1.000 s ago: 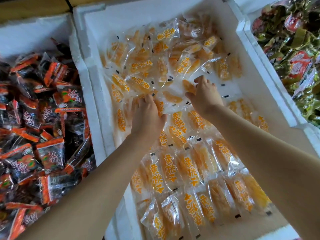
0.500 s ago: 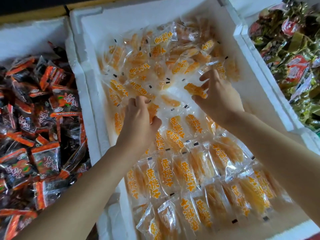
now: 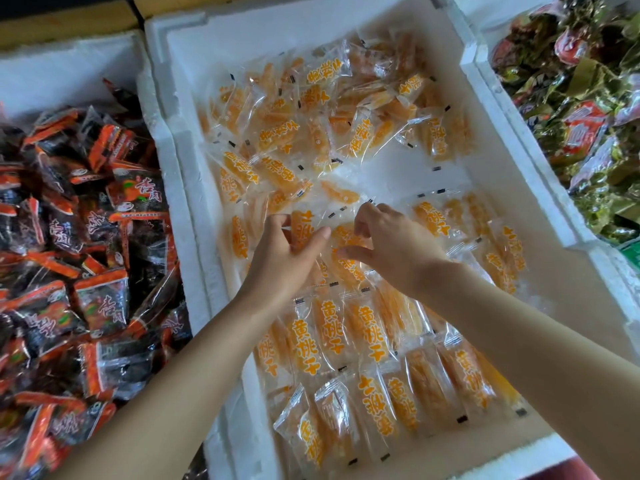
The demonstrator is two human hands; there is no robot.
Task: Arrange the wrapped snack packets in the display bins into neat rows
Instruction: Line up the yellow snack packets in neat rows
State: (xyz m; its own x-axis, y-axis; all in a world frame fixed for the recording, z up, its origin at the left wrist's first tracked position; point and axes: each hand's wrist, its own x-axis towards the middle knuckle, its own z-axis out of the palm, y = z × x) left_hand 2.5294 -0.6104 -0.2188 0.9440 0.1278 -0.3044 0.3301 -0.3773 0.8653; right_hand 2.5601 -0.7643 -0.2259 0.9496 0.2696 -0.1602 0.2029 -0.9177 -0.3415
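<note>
Evidently, mid-way up the foam bin (image 3: 180,168), the left hand (image 3: 284,261) gripped an orange packet (image 3: 300,229) while the right hand (image 3: 394,247) pinched the neighbouring packet (image 3: 343,234), likely to extend the neat near rows (image 3: 332,336) toward the loose far heap (image 3: 311,126).

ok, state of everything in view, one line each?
left hand: grips the held packet between thumb and fingers.
right hand: fingers curled over a packet beside it; grip unclear.
near yellow packets: lined up in rows.
far yellow packets: jumbled heap.
foam bin: open-topped, some bare floor midway.
black-orange packets: loose heap, left bin.
green packets: loose heap, right bin.
</note>
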